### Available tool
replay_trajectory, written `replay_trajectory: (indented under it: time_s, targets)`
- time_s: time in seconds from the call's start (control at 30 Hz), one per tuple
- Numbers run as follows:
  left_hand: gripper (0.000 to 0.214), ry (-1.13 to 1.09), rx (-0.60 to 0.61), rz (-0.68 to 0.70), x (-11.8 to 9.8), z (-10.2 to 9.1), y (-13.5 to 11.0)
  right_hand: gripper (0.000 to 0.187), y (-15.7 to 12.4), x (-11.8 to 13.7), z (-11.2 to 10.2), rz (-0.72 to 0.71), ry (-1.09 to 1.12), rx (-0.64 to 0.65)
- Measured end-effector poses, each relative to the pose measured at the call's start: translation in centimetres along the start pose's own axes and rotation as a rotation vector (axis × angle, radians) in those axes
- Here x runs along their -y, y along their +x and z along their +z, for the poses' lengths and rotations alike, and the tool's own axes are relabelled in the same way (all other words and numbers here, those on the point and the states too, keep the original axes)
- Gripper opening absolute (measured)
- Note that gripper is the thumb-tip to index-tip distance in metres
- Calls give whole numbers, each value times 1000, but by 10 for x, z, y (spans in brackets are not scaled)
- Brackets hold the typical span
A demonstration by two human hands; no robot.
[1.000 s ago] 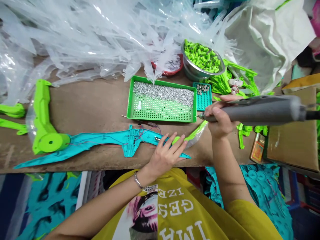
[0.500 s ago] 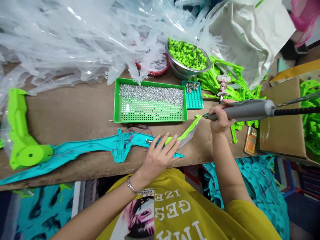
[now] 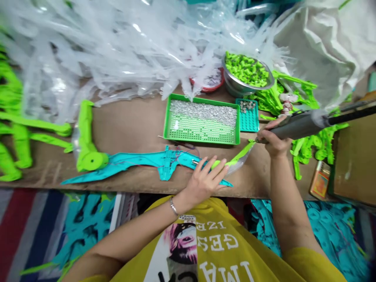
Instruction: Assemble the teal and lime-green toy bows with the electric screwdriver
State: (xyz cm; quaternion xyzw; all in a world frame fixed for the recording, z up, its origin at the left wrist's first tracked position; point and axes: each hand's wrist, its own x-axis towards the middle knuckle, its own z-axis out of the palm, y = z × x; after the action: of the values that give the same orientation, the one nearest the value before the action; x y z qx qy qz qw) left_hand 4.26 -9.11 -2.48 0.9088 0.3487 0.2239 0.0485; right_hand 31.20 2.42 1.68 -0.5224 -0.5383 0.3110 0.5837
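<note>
A long turquoise plastic toy part [image 3: 141, 161] with thin wires lies along the front of the brown table [image 3: 129, 125]. My left hand [image 3: 205, 178] lies flat on its right end with fingers spread, pressing down a lime green strip [image 3: 236, 156] that sits on a clear plastic piece. My right hand [image 3: 274, 137] grips a grey electric screwdriver [image 3: 299, 125]. Its tip touches the upper end of the green strip.
A green perforated tray [image 3: 202, 127] half filled with silver screws stands behind the part, a small turquoise tray [image 3: 248, 115] beside it. A metal bowl [image 3: 248, 72] holds green caps. Clear plastic pieces [image 3: 117, 51] pile at the back. Green parts [image 3: 86, 141] lie left and right.
The screwdriver tip has come down from above the table's tray edge onto the end of the green strip. My left hand has stayed on the part. The camera has swung left.
</note>
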Motion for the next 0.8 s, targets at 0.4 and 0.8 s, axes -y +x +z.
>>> replay_trajectory:
  time_s: [0.4,0.8]
  targets:
    - [55,14,-43,94,2,-11,-18,35,-27,71,50,-25,245,268]
    - [91,175,-5,-266,94,-73,-92,36,-39,57,118,74,49,369]
